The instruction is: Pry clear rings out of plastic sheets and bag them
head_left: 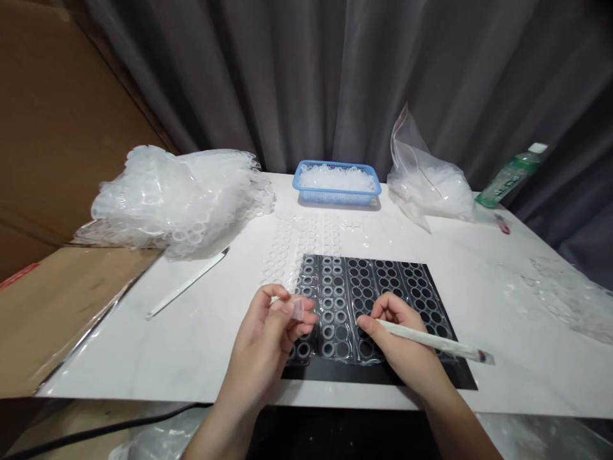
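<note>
Above the left part of a black board, my left hand pinches a small translucent plastic piece between thumb and fingers. My right hand is closed around a slim white stick-like tool, whose rear end points right; its front tip is hidden by the fingers. Under both hands a clear plastic sheet with rows of round pockets lies over the board. Whitish rings sit in many of the left-hand pockets, while the right-hand rows look dark inside. The sheet runs back past the board's far edge.
A blue basket of small clear pieces stands at the back. Left is a big pile of clear plastic, with another white tool before it. Right are a plastic bag, a green bottle and loose clear sheets.
</note>
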Demonstrator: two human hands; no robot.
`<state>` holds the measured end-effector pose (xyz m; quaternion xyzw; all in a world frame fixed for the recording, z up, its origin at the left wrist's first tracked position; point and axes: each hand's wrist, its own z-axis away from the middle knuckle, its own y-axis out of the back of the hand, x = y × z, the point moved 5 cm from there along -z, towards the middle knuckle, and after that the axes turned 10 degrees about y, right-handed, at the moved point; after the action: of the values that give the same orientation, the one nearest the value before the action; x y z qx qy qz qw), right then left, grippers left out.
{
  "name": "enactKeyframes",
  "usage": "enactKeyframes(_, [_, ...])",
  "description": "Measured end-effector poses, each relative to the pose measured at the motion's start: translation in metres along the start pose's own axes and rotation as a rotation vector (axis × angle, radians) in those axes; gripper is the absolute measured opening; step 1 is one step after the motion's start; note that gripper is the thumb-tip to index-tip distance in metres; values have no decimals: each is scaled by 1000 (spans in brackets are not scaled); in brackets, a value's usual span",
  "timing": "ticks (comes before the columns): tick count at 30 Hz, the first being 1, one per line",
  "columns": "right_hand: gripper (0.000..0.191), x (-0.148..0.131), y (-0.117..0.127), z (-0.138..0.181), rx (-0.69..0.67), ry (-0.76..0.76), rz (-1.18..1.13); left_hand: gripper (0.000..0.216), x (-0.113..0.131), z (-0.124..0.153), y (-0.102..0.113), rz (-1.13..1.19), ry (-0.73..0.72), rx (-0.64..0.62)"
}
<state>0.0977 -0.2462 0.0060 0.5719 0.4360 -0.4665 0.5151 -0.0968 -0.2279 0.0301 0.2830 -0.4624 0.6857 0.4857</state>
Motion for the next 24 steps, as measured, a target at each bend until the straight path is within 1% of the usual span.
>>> enactKeyframes(3, [24, -3, -2, -3, 19, 46, -7, 30, -4, -1, -9, 229, 199, 5])
enactKeyframes(5, [23, 0, -6, -3, 10, 47, -46, 27, -7, 0, -16, 356, 315, -21])
enactKeyframes(7, [23, 6, -10, -1, 11, 7, -80, 21, -11, 1, -21, 457, 411, -38])
enactKeyframes(9, [21, 9, -10, 2, 28, -19, -70, 21, -14, 1, -23, 530, 476, -52])
enactKeyframes(11, [18, 8, -9, 4, 36, -11, -28, 24, -16, 1, -24, 578, 513, -71])
enactKeyframes(14, [21, 4, -7, 5, 31, 26, 15, 27, -16, -1, -25, 602, 516, -93])
enactKeyframes(17, [26, 1, -7, 6, 32, 88, 18, 27, -16, -2, -26, 565, 495, -114])
enactKeyframes(20, [25, 2, -3, 7, 95, 131, 47, 21, -18, -4, -25, 502, 482, -135])
enactKeyframes(22, [24, 5, 1, 8, 146, 122, 97, 16, -16, -6, -19, 464, 420, -125])
enactKeyframes(24, [22, 9, 2, 9, 165, 73, 126, 16, -11, -8, -11, 375, 302, -96])
